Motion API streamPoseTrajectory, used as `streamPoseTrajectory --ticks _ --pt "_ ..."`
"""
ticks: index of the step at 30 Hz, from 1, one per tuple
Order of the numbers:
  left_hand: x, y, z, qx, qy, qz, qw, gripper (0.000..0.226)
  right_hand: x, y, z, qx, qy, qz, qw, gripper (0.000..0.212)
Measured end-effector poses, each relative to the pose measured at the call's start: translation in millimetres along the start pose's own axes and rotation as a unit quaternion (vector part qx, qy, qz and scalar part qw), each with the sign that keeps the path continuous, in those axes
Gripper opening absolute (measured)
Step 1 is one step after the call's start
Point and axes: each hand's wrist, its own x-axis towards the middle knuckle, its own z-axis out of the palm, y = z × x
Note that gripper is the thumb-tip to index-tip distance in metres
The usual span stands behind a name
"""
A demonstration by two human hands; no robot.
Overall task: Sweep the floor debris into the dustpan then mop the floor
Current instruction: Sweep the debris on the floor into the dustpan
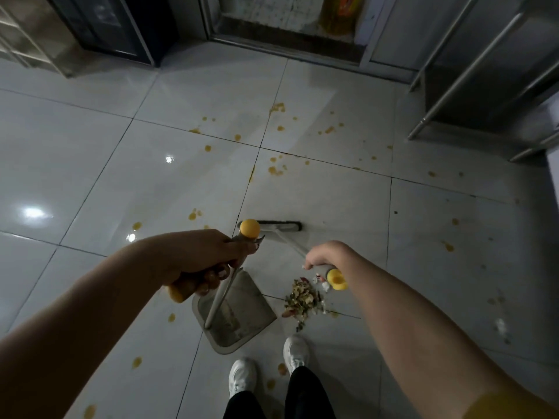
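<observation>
The grey dustpan (252, 309) sits flat on the tiled floor (90, 152), its open mouth turned towards the debris pile (302, 297). The pile, a heap of dry scraps and a few white bits, lies just beside the dustpan's open edge on the right, not yet inside it.

A pale pole rises from the back of the dustpan to the left hand (202, 261), which is above the pan and to its left. That hand's fingers are curled tight round a yellow-gripped handle. A round yellow cap (250, 228) shows just past the knuckles; which handle it ends cannot be told.

The right hand (320, 258), above the pile and right of the dustpan, is closed round the top of the broom (279, 226), with the yellow handle end sticking out below the fist. The broom head rests on the floor beyond the dustpan, well apart from the pile.

Two white shoes (296, 352) stand just behind the dustpan. Yellow spots (276, 170) are scattered over the tiles beyond and on both sides of it. A steel rack (472, 71) stands far beyond the dustpan to the right.
</observation>
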Motion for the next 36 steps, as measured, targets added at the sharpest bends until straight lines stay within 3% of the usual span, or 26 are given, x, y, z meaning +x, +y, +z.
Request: streamPoseTrajectory --ticks 6,14,20,28,36 --pt "-2 8 8 0.041 -0.016 0.007 0.999 0.044 -25 55 14 0.037 -0.029 0.060 0.997 0.053" --pt "-2 24 25 0.065 -0.019 0.019 0.998 0.047 -29 138 5 0.245 0.010 0.029 0.969 0.025" --pt "3 40 41 0.067 -0.007 0.017 0.998 0.044 -10 146 -22 0.353 0.021 0.005 0.935 0.036" --pt "16 51 55 0.048 0.010 0.014 0.999 0.042 25 147 -39 0.306 0.058 0.025 0.950 0.055" --pt "10 39 69 0.047 0.011 0.010 0.999 0.042 0 167 5 0.234 0.041 0.069 0.969 0.052"
